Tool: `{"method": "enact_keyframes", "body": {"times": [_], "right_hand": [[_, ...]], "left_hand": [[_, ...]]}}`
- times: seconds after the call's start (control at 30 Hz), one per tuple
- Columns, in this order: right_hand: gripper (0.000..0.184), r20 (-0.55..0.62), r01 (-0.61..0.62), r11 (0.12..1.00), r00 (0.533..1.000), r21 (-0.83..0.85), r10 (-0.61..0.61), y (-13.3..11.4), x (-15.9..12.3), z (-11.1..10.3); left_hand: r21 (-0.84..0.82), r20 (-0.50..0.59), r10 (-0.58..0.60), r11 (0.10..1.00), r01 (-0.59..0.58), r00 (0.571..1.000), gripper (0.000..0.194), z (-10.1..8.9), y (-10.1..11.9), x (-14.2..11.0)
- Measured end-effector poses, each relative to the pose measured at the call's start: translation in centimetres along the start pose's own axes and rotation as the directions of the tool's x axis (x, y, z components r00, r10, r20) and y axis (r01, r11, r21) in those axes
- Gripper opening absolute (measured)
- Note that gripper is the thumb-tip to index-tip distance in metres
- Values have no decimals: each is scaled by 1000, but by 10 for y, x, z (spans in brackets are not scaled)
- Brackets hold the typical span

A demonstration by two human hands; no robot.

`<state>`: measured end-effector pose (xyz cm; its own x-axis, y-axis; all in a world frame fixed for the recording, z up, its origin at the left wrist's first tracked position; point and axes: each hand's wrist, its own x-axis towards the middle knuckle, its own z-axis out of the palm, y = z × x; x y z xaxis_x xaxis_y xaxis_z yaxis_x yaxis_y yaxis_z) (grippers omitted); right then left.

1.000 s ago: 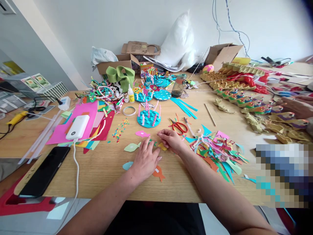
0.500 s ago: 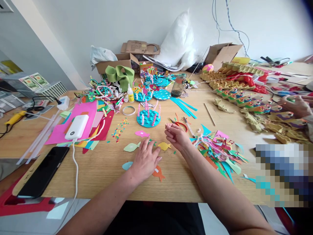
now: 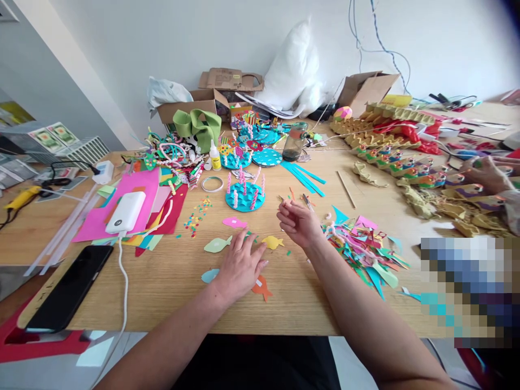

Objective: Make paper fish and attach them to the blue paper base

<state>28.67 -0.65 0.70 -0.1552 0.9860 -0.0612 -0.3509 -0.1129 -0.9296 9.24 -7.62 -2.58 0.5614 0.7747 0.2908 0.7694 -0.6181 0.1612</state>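
My left hand [image 3: 239, 268] lies flat with its fingers spread among small paper fish. Around it are a pink fish [image 3: 234, 222], a pale green fish [image 3: 217, 245], a yellow fish [image 3: 273, 242], a blue fish [image 3: 209, 275] and an orange fish [image 3: 262, 287]; a darker green piece shows partly behind the fingertips. Small white patches sit on some of them. To the right, my right hand [image 3: 299, 223] is raised with fingers curled and pinched; what they hold, if anything, is hidden. Beyond stands a blue scalloped disc [image 3: 245, 201] with upright pink twisted stems.
Paper scraps [image 3: 365, 249] are heaped at right, confetti [image 3: 197, 214] at left. A glue bottle [image 3: 215, 157], tape roll [image 3: 212, 184] and glass jar [image 3: 294, 143] stand behind. A phone [image 3: 69, 287] and power bank [image 3: 127, 211] lie left. Another person's hand [image 3: 483, 172] works at far right.
My right hand has shifted slightly rightward, over the red-handled scissors. My left hand stays in place among the fish. The view has drifted a little, and the other person's hand has moved.
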Motion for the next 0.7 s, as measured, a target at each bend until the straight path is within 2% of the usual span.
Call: {"method": "enact_keyframes", "body": {"times": [0.07,0.13,0.23,0.33,0.43,0.53,0.63,0.7], "right_hand": [[26,29,-11,984,999,-180,17,0,-1,1],[25,56,5,924,998,-383,18,2,-2,1],[19,68,35,784,998,-620,9,6,-2,-1],[10,60,70,621,998,-780,-37,10,-1,-2],[9,80,117,510,992,-852,-95,12,1,-4],[9,63,121,447,988,-886,-142,11,2,-8],[9,53,144,442,976,-885,-211,11,3,-9],[10,84,210,447,955,-870,-285,13,2,-7]], "left_hand": [[-6,-1,1,1000,-1,1000,34,-1,0,0],[-6,-3,5,1000,-5,1000,34,-1,-1,0],[2,-3,12,1000,-12,1000,33,0,0,-1],[-6,-6,12,1000,-12,1000,33,0,1,0],[-61,-45,8,998,-11,999,30,-4,1,2],[-139,-160,-50,990,27,986,22,-12,-7,5],[-163,-268,-146,981,105,952,20,-17,-20,7],[-144,-280,-169,981,132,945,20,-18,-25,7]]}}
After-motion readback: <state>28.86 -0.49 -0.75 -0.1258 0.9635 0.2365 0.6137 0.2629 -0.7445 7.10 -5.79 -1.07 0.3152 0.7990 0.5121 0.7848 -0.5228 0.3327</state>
